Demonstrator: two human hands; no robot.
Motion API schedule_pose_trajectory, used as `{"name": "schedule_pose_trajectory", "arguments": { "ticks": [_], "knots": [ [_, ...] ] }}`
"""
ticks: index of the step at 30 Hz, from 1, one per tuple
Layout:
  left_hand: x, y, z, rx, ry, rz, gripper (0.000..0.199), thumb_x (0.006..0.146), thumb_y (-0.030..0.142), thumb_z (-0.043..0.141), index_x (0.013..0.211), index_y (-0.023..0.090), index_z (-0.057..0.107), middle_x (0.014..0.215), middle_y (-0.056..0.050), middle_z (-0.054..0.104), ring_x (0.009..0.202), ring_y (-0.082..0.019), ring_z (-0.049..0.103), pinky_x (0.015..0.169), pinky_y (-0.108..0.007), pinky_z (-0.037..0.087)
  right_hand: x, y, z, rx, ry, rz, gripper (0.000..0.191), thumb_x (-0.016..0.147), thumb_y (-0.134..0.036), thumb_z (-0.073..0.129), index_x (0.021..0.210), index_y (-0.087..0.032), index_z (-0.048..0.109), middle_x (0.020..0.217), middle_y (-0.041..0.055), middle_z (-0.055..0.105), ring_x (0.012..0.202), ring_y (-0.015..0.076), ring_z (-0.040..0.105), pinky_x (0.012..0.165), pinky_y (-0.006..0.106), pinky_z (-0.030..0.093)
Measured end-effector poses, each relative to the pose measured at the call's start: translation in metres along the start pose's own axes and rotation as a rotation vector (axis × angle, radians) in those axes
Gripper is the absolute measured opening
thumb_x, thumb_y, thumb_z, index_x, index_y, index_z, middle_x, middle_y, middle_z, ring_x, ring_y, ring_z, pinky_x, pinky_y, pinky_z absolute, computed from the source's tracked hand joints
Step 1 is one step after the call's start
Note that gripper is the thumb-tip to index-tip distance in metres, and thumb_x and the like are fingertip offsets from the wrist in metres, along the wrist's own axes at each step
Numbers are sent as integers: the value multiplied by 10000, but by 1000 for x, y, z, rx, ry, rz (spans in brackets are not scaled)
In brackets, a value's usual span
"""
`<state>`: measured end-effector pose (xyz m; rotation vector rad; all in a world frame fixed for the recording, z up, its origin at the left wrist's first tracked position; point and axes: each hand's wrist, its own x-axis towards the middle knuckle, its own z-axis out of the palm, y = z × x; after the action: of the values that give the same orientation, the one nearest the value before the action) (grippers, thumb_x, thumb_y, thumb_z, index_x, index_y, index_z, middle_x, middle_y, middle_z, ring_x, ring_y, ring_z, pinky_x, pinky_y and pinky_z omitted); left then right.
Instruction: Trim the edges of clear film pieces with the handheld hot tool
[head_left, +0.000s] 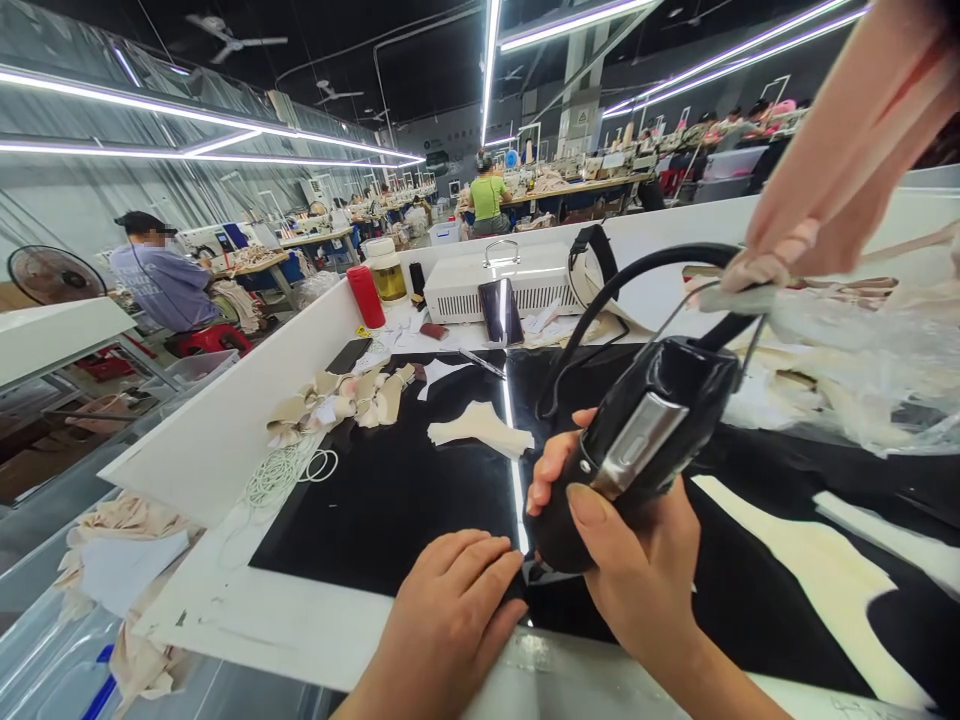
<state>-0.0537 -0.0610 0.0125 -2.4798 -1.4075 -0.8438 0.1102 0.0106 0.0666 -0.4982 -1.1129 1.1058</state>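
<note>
My right hand (637, 550) is wrapped round a black handheld tool (637, 430) with a silver plate and a thick black cable, held tilted above the black mat (360, 520). My left hand (457, 600) lies near the mat's front edge, its fingers together and pointing right; whether anything is under them is hidden. A cream fabric piece (480, 430) lies on the mat beyond my hands. Larger cream pieces (810, 560) rest on the right side. Pink cloth (847, 160) hangs above the tool at the upper right.
Small beige pieces (375, 395) and pale green cord (277, 480) lie at the left. Behind are a white vented box (465, 285), a phone (501, 310), a red cylinder (365, 297) and a jar (386, 275). Clear plastic (847, 370) sits at the right. White walls border the table.
</note>
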Motion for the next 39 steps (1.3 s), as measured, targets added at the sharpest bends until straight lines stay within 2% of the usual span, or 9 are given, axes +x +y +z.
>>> {"name": "schedule_pose_trajectory", "arguments": {
  "ticks": [8, 13, 17, 21, 25, 29, 33, 39],
  "knots": [
    [-1, -4, 2, 62, 26, 70, 306, 1149, 308, 501, 1241, 226, 781, 1206, -81, 805, 1094, -253, 782, 920, -390, 697, 4, -7, -1, -16, -20, -34, 256, 929, -340, 839, 1123, -301, 677, 887, -18, 737, 690, 158, 694, 639, 285, 643],
    [3, -8, 2, 49, 38, 145, 272, 1143, 303, 522, 1184, 249, 786, 1203, -71, 801, 1077, -252, 776, 919, -382, 685, 19, -23, -21, -206, -29, -72, 313, 882, -390, 892, 1054, -302, 645, 874, -24, 741, 664, 167, 683, 638, 310, 638],
    [22, -16, 1, -88, -79, 124, 247, 1154, 310, 524, 1212, 243, 754, 1242, -55, 792, 1143, -245, 755, 1013, -390, 649, 30, -36, -44, -417, 5, -61, 409, 807, -520, 931, 1002, -279, 663, 861, -3, 753, 648, 199, 704, 602, 332, 640],
    [48, -31, 6, -257, -241, 99, 218, 1094, 253, 666, 1306, 211, 692, 1304, -59, 781, 1255, -255, 717, 1126, -407, 581, 36, -40, -58, -515, 47, -72, 379, 833, -497, 922, 1050, -289, 692, 894, -7, 764, 671, 198, 726, 602, 311, 643],
    [69, -41, 12, -464, -420, 117, 502, 984, 351, 837, 1420, 223, 624, 1455, -77, 723, 1462, -295, 590, 1265, -470, 451, 37, -32, -61, -441, 61, -144, 306, 893, -440, 885, 1081, -308, 683, 909, -24, 757, 639, 170, 707, 576, 287, 628],
    [78, -44, 20, -584, -571, 88, 665, 951, 466, 861, 1518, 263, 580, 1517, -103, 682, 1571, -337, 475, 1320, -569, 339, 38, -22, -58, -361, 63, -184, 243, 926, -399, 859, 1062, -303, 682, 919, -22, 740, 646, 162, 696, 573, 286, 619],
    [85, -44, 31, -637, -623, 60, 765, 909, 536, 883, 1553, 267, 570, 1543, -129, 661, 1591, -354, 447, 1350, -616, 231, 39, -18, -56, -297, 74, -174, 248, 926, -393, 855, 1073, -295, 680, 914, -13, 727, 650, 167, 683, 581, 307, 620],
    [103, -39, 49, -722, -622, 136, 868, 838, 597, 922, 1563, 278, 566, 1557, -144, 650, 1599, -374, 432, 1351, -636, 197, 41, -17, -66, -246, 73, -153, 356, 920, -348, 872, 1205, -303, 663, 921, -13, 729, 667, 166, 708, 632, 319, 639]
  ]
}}
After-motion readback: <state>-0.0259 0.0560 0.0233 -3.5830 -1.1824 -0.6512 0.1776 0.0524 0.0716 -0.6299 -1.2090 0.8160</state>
